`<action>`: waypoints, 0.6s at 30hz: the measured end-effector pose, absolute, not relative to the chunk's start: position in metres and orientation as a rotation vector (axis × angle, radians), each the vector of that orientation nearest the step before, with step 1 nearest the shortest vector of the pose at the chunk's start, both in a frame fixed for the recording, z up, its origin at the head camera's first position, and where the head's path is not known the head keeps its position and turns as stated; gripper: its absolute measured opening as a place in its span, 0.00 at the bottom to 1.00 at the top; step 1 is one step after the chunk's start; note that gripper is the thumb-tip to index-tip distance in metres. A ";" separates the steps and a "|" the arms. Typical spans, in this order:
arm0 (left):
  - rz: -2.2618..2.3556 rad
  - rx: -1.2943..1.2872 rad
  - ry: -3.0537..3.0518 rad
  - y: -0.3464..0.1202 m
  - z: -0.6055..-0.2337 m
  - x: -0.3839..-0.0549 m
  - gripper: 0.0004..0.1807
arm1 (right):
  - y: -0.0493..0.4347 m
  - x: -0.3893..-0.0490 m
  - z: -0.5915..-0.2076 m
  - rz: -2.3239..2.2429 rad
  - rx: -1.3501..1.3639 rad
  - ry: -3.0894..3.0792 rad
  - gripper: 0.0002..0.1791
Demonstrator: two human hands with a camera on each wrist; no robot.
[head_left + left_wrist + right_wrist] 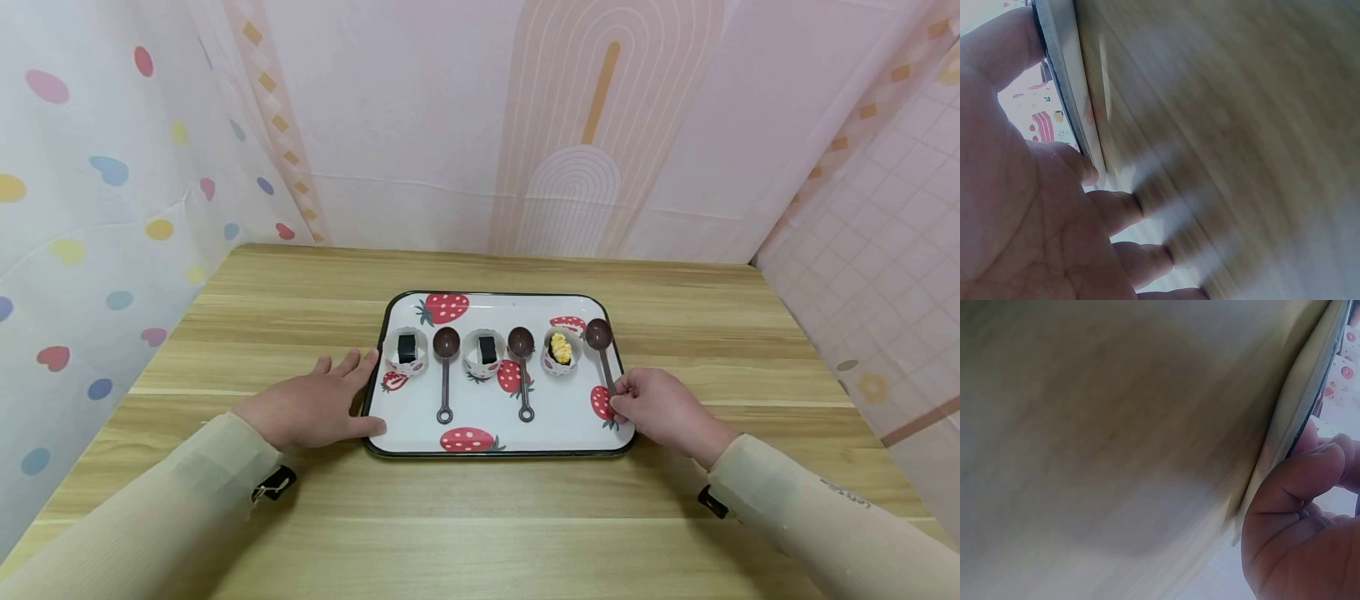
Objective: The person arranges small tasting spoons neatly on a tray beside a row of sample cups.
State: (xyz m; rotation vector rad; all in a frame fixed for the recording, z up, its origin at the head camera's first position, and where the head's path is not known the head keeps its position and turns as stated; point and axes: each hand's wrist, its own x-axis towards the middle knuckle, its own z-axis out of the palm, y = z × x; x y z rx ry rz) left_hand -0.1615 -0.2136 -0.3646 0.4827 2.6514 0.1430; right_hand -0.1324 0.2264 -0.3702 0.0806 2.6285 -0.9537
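A white strawberry-print tray (420, 437) with a dark rim lies on the table. At its left edge my left hand (315, 406) rests with fingers spread, the thumb over the rim. My right hand (663, 408) pinches the handle end of a brown round-bowled spoon (598, 334) at the tray's right side; that end is hidden by the fingers. Two more brown spoons, a left one (446, 342) and a middle one (521, 342), lie between printed paper cups. The left cup (420, 364) and middle cup (472, 367) hold black-and-white sushi pieces; the right cup (573, 358) holds a yellow-topped one.
The tray stands on a wood-grain table (480, 525). A pale pink patterned curtain (420, 125) hangs behind, with a dotted sheet (112, 217) at the left and a checked one (892, 217) at the right.
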 end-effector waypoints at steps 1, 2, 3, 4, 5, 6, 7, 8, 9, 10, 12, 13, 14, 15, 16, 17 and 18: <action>0.143 0.482 2.651 -0.214 -0.365 -0.162 0.65 | 0.226 -0.132 -0.371 -0.954 0.072 2.631 0.06; 0.144 0.480 2.650 -0.214 -0.365 -0.162 0.65 | 0.226 -0.132 -0.371 -0.953 0.066 2.633 0.06; 0.144 0.479 2.650 -0.213 -0.365 -0.162 0.65 | 0.226 -0.132 -0.371 -0.950 0.060 2.637 0.06; 0.145 0.477 2.649 -0.213 -0.365 -0.162 0.65 | 0.225 -0.132 -0.372 -0.945 0.053 2.642 0.06; 0.145 0.476 2.649 -0.213 -0.366 -0.162 0.64 | 0.225 -0.132 -0.372 -0.940 0.047 2.645 0.05; 0.146 0.476 2.648 -0.214 -0.366 -0.163 0.64 | 0.225 -0.132 -0.372 -0.935 0.044 2.650 0.06; 0.145 0.478 2.649 -0.214 -0.366 -0.163 0.64 | 0.225 -0.132 -0.373 -0.930 0.043 2.652 0.06; 0.145 0.478 2.648 -0.214 -0.366 -0.163 0.64 | 0.224 -0.132 -0.373 -0.925 0.044 2.653 0.06; 0.144 0.479 2.647 -0.214 -0.366 -0.163 0.64 | 0.224 -0.132 -0.373 -0.919 0.044 2.654 0.06; 0.142 0.480 2.647 -0.213 -0.366 -0.163 0.65 | 0.224 -0.132 -0.373 -0.916 0.042 2.655 0.06; 0.139 0.482 2.646 -0.213 -0.366 -0.163 0.65 | 0.224 -0.133 -0.374 -0.910 0.042 2.653 0.06; 0.137 0.483 2.646 -0.213 -0.366 -0.163 0.65 | 0.223 -0.133 -0.374 -0.908 0.049 2.650 0.06; 0.136 0.483 2.645 -0.213 -0.366 -0.163 0.65 | 0.223 -0.133 -0.374 -0.907 0.053 2.647 0.06; 0.134 0.482 2.645 -0.213 -0.366 -0.163 0.65 | 0.223 -0.133 -0.373 -0.908 0.054 2.645 0.06; 0.134 0.482 2.645 -0.213 -0.366 -0.163 0.65 | 0.223 -0.133 -0.373 -0.908 0.055 2.645 0.06; 0.135 0.480 2.644 -0.213 -0.365 -0.163 0.65 | 0.223 -0.134 -0.373 -0.906 0.055 2.643 0.06; 0.134 0.480 2.644 -0.213 -0.366 -0.163 0.65 | 0.223 -0.134 -0.373 -0.905 0.054 2.642 0.06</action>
